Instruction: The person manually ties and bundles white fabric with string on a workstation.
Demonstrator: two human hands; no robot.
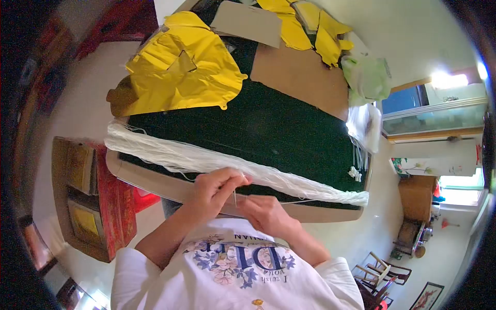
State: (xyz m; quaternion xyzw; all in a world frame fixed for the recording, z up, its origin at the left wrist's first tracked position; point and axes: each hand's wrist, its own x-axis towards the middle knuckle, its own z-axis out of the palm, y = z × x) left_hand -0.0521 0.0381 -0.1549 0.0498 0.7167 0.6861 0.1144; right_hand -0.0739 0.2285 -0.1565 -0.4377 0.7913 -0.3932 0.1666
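Note:
A long bundle of white strings (pixel 170 150) lies across the near side of the table, from the left end to the right. My left hand (pixel 214 187) is closed at the near edge of the bundle, thumb and fingers pinched together on a string. Below and to its right, my right hand (pixel 266 212) is closed too, its fingertips pinching the same strand. A short length of thin white string (pixel 234 198) runs between the two hands. The fingertips partly hide where the string is gripped.
On the dark green table top (pixel 279 124) lie a large yellow plastic sheet (pixel 186 67), brown cardboard (pixel 299 77) and more yellow pieces (pixel 294 31). A pale green bag (pixel 367 77) and a white bundle (pixel 364 126) are at the right edge. A red-covered bench (pixel 116 212) stands left.

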